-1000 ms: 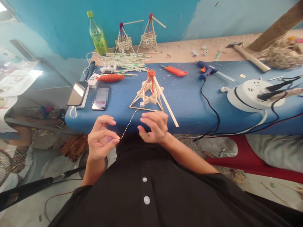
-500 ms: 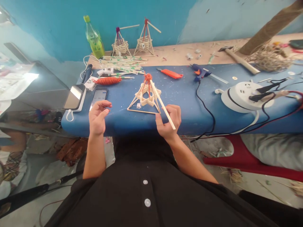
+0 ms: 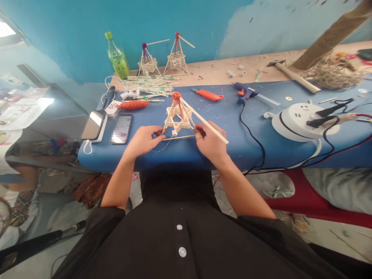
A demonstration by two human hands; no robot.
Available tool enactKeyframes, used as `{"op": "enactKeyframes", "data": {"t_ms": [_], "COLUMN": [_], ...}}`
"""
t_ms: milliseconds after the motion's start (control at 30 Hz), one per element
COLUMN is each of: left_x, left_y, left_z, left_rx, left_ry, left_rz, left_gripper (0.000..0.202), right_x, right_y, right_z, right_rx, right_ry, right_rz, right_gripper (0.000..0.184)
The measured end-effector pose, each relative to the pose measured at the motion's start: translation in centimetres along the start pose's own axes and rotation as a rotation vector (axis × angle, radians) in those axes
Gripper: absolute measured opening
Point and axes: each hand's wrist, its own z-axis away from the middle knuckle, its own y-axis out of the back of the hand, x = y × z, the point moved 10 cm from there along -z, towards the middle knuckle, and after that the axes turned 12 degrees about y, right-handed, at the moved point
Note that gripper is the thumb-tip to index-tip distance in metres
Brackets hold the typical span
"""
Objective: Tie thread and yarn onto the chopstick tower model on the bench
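A small stick pyramid model (image 3: 178,116) with an orange yarn top stands on the blue bench (image 3: 226,116) in front of me. My left hand (image 3: 143,140) grips the model's front left base corner, fingers pinched. My right hand (image 3: 210,141) holds the right base corner, fingers closed around the sticks, with a long stick (image 3: 213,130) slanting out past it. A thin white thread (image 3: 162,145) hangs from a small white piece on the model's front.
Left of the model lie a phone (image 3: 122,128), a power bank (image 3: 93,124) and an orange yarn skein (image 3: 132,104). Behind stand two finished stick models (image 3: 176,58), a green bottle (image 3: 117,58) and loose sticks. To the right: glue gun (image 3: 244,92), round power strip (image 3: 302,122), hammer (image 3: 293,76).
Both hands moved forward from my lap onto the bench and took hold of the model's base corners; the left hand let go of the thread's end.
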Motion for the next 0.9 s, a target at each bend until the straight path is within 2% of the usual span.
{"op": "enactKeyframes", "data": {"t_ms": [200, 267, 333, 400, 467, 533, 567, 633, 700, 800, 900], "left_x": [2.1, 2.5, 2.2, 1.4, 0.5, 0.0, -0.1, 0.0, 0.2, 0.4, -0.2], "left_y": [-2.5, -3.0, -2.8, -1.9, -0.4, 0.7, 0.9, 0.5, -0.1, -0.9, -1.0], "left_z": [-0.4, -0.3, -0.4, -0.8, -1.4, -2.4, -2.9, -3.9, -4.4, -4.0, -3.2], "left_rx": [-0.006, 0.005, 0.025, 0.071, 0.141, 0.175, 0.162, 0.105, 0.062, 0.021, -0.014], "left_ry": [0.017, 0.027, 0.052, 0.074, 0.064, 0.010, -0.023, -0.076, -0.112, -0.124, -0.069], "left_rz": [0.049, 0.064, 0.091, 0.151, 0.228, 0.277, 0.283, 0.268, 0.250, 0.293, 0.387], "left_gripper": [0.028, 0.025, 0.026, 0.027, 0.028, 0.050, 0.068, 0.100, 0.111, 0.101, 0.092], "right_x": [3.3, 3.7, 3.3, 1.1, -3.4, -7.9, -9.5, -11.4, -12.1, -12.0, -11.8], "right_y": [-0.9, -1.3, -0.6, 1.3, 3.4, 3.5, 2.8, 1.0, -0.7, -3.1, -3.9], "right_z": [-4.5, -4.5, -3.5, -2.0, -0.1, 1.8, 2.4, 2.7, 2.4, 1.9, 1.6], "right_rx": [-0.110, -0.137, -0.085, 0.068, 0.227, 0.220, 0.163, 0.058, 0.005, -0.078, -0.086], "right_ry": [0.055, 0.045, 0.041, 0.137, 0.403, 0.674, 0.742, 0.767, 0.721, 0.617, 0.587], "right_rz": [0.029, 0.020, 0.027, 0.049, 0.037, 0.014, 0.026, 0.087, 0.119, 0.088, 0.099], "right_gripper": [0.018, 0.018, 0.018, 0.017, 0.018, 0.031, 0.038, 0.039, 0.036, 0.032, 0.024]}}
